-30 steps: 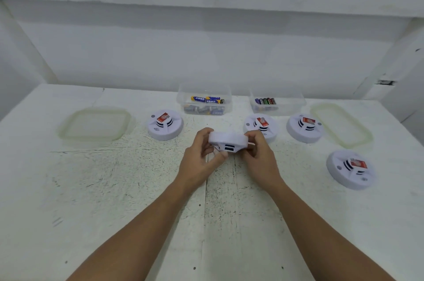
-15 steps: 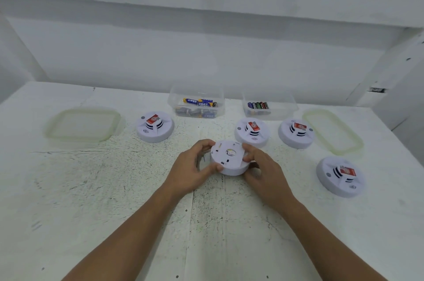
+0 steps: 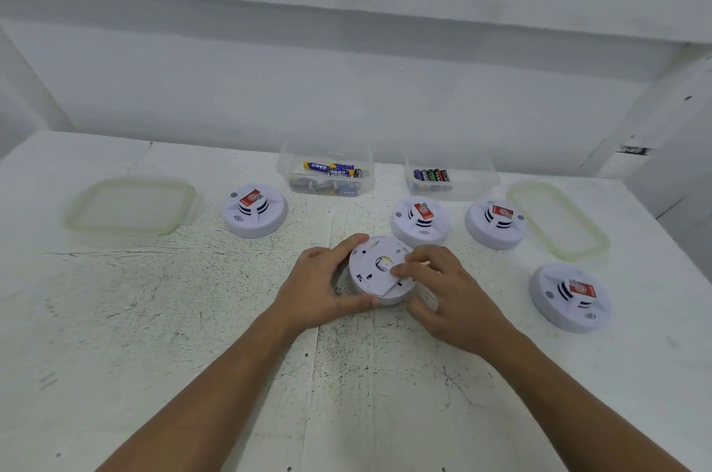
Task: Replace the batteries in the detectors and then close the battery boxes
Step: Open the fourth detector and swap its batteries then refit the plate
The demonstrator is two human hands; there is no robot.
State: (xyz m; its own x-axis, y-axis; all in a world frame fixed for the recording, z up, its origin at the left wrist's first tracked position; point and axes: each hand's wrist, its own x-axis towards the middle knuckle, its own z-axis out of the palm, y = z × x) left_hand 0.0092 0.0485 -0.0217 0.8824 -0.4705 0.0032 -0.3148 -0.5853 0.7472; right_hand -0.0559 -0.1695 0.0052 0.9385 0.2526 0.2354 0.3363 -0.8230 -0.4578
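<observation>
A round white detector (image 3: 375,271) lies upside down at the table's centre, its flat back facing up. My left hand (image 3: 323,286) grips its left rim. My right hand (image 3: 447,290) holds its right side, thumb and fingertips pressing on the battery cover, whose edge sticks up slightly. Several other white detectors with red labels stand face up: one at the back left (image 3: 254,210), two behind the held one (image 3: 420,220) (image 3: 495,223), one at the right (image 3: 569,296). Two clear boxes at the back hold batteries: yellow-blue ones (image 3: 327,172), dark ones (image 3: 449,174).
A greenish box lid (image 3: 129,207) lies at the back left and another lid (image 3: 558,224) at the back right. The worn white table (image 3: 154,317) meets a white wall behind. The table's right edge runs close to the right-hand detector.
The detector went from held edge-on in the air to lying back-up on the table. My right fingers moved onto the battery cover, whose edge now stands up. The view shifted downward.
</observation>
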